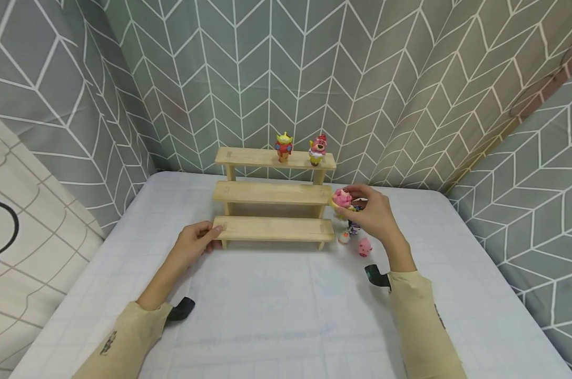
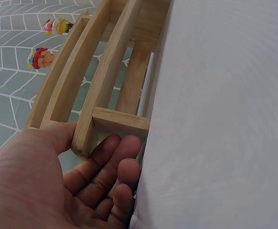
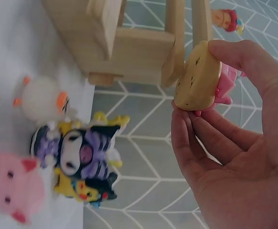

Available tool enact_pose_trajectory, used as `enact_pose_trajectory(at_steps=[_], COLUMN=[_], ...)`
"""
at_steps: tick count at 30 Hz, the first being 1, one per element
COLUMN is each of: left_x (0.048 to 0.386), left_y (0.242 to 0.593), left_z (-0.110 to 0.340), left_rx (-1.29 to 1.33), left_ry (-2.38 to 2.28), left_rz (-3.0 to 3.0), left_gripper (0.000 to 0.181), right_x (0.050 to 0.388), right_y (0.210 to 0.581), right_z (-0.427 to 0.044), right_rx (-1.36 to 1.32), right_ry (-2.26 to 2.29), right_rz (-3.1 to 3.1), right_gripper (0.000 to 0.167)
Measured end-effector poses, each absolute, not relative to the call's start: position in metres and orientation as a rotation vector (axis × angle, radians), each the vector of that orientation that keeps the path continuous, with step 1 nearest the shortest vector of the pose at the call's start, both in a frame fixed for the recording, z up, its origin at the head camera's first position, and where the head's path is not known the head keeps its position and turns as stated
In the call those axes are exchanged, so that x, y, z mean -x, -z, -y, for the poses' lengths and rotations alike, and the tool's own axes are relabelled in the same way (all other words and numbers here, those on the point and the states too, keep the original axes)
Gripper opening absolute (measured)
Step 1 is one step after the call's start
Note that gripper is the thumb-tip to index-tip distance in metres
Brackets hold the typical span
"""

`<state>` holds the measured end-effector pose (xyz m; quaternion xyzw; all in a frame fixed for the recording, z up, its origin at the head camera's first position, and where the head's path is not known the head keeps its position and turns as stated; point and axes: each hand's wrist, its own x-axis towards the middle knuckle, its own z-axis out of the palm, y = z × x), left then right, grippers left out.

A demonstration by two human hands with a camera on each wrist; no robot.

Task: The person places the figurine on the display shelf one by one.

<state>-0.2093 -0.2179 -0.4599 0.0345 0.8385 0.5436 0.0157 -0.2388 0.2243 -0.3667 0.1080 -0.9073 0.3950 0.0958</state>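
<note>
Pink figure (image 1: 342, 198), pale yellow base (image 3: 196, 78) with dark specks

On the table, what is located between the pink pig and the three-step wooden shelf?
A small white figure with orange parts is between the pink pig and the wooden shelf; the head view shows this.

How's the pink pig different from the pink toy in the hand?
The pink pig is down on the white tablecloth; the pink toy is held up by the right hand.
The pig shows no yellow, but the pink toy has a yellow base with dark specks.
Both are small toys with lots of pink.
</note>
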Motion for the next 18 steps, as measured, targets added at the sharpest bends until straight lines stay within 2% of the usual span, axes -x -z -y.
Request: enact_pose_trajectory(at_steps=[18], left_x=[0.208], left_y=[0.458], left_z=[0.218], left_rx=[-0.133], left_ry=[-1.695], left_rz=[-2.623], left_gripper=[0.038], right_x=[0.245], right_y=[0.357], right_z=[-0.17], right_rx=[-0.479], right_ry=[-1.258], right_rz=[2.613], right_gripper=[0.058])
